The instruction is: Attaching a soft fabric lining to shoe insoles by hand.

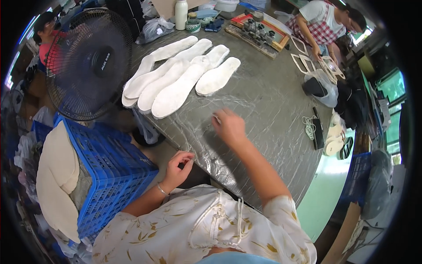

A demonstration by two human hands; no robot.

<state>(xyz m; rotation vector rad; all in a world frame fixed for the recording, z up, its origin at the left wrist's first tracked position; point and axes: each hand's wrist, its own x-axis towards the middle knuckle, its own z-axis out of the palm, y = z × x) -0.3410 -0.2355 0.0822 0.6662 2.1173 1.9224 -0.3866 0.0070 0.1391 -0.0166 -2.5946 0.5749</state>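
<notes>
My right hand (229,126) hovers over the grey, plastic-covered table (263,92), its fingers curled inward. Whatever those fingers may hold is hidden beneath the hand. Close to the table's near left edge is my left hand (177,169), with thumb and fingers bent together in a pinch; anything between the tips is too small to make out. Beyond both hands, several white fuzzy insoles (176,90) lie overlapping in a fanned row. At the right end of that row lies a shorter white insole (218,77). Neither hand touches the insoles.
A blue crate (116,171) holding cream sheet pieces (55,176) stands at my left, below a black fan (92,64). Across the table are a white bottle (181,15) and a wooden tray (259,33). A co-worker (323,24) handles frame-shaped pieces (303,61) at the far right.
</notes>
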